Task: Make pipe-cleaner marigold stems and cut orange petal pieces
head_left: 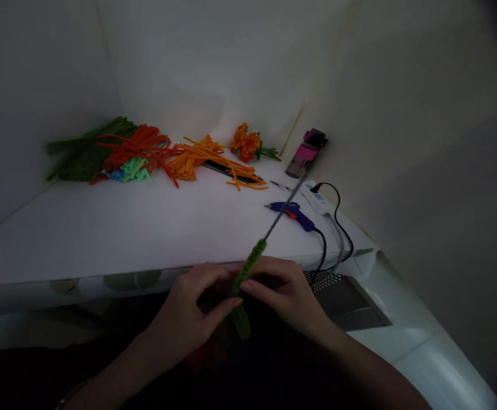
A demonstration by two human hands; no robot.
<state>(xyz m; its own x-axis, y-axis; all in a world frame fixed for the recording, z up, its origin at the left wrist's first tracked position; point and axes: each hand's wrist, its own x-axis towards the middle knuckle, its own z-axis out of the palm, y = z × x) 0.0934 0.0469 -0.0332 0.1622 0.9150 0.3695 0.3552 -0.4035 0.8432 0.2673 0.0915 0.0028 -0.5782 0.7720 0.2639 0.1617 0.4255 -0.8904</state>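
Observation:
Between my hands is a flower stem wrapped in fuzzy green pipe cleaner, slanting up to the right. A thin bare rod sticks out of its upper end. My left hand is closed, its thumb and fingers pinching the lower part of the wrap. From the right side, my right hand pinches the same stem just above the left thumb. A green fuzzy leaf hangs below the fingers. Dim reddish-orange petals show under my left hand, mostly lost in shadow.
Bundles of green, red and orange pipe cleaners lie along the back of the white table. Finished orange flowers rest beside them. A blue glue gun, a power strip and cords occupy the right side.

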